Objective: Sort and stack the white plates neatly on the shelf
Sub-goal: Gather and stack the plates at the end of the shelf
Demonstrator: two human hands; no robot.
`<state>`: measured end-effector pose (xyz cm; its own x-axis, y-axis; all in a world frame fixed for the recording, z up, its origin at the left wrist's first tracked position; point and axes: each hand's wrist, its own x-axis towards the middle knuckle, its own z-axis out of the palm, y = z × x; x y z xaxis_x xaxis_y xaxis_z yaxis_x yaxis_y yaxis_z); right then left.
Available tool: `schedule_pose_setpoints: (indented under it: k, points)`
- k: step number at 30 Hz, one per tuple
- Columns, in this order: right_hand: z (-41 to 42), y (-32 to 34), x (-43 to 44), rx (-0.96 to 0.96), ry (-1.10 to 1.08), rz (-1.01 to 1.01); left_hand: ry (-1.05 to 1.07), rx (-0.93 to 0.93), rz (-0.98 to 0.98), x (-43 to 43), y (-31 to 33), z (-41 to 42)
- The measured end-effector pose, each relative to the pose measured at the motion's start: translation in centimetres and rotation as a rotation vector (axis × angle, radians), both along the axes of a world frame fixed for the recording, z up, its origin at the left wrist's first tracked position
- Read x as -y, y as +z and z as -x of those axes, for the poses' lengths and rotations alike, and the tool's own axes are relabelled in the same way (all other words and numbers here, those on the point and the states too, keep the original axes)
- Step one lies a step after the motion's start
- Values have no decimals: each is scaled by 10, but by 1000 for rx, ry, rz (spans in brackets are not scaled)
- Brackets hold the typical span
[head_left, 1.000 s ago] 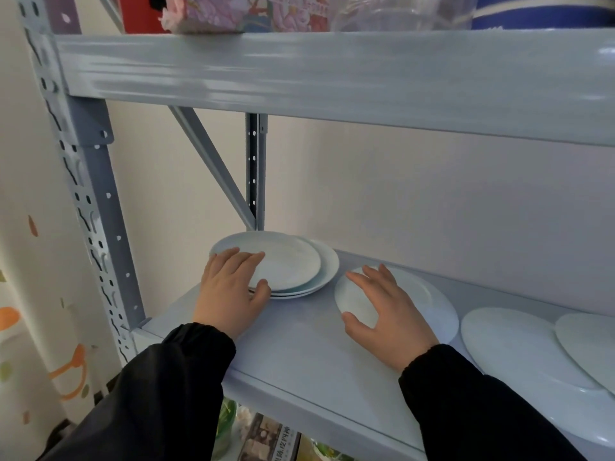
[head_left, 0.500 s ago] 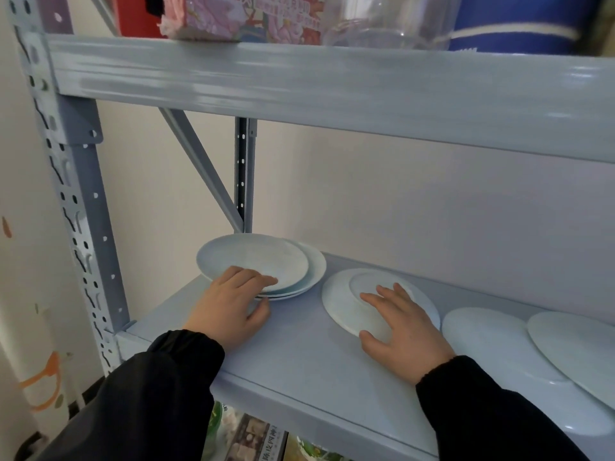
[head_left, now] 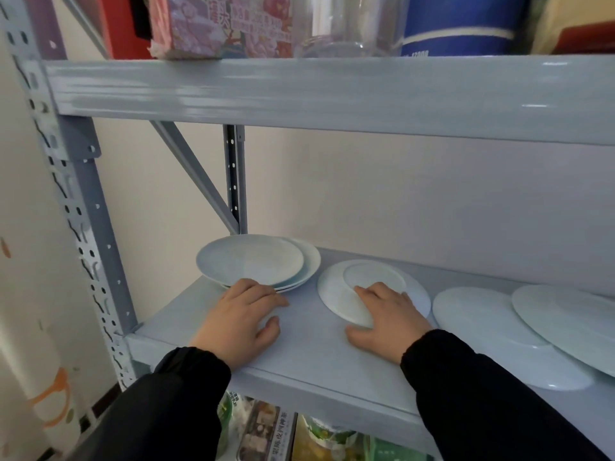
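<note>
A short stack of white plates [head_left: 253, 261] sits at the back left of the grey shelf [head_left: 309, 344]. My left hand [head_left: 241, 322] rests on the shelf with its fingertips against the stack's front rim. An upside-down white plate [head_left: 336, 294] is tilted up at its near edge, held by my right hand [head_left: 387, 319] with fingers on its base and thumb under the rim. Two larger white plates [head_left: 479, 327] [head_left: 565, 321] lie overlapping at the right.
The upper shelf beam [head_left: 332, 91] hangs low above, carrying a patterned box [head_left: 229, 24], a glass jar [head_left: 346, 24] and a blue container [head_left: 462, 28]. A perforated upright [head_left: 76, 207] and diagonal brace [head_left: 196, 174] stand at left. Packages [head_left: 266, 434] show on the shelf below.
My left hand slid back off the stack's top to its front rim. My right hand has tipped the single plate up at its near edge, exposing its foot ring.
</note>
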<state>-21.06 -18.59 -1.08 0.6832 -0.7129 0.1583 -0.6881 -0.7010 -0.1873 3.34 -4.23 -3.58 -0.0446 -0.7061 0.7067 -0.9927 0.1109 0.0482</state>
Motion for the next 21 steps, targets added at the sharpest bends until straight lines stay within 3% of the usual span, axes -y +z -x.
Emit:
schedule_pose_setpoints:
  k: [6, 21]
  points:
    - [2, 8, -22, -28, -7, 23, 105, -187, -128, -13, -11, 6]
    - [40, -8, -80, -30, 122, 160, 204, -197, -184, -13, -14, 7]
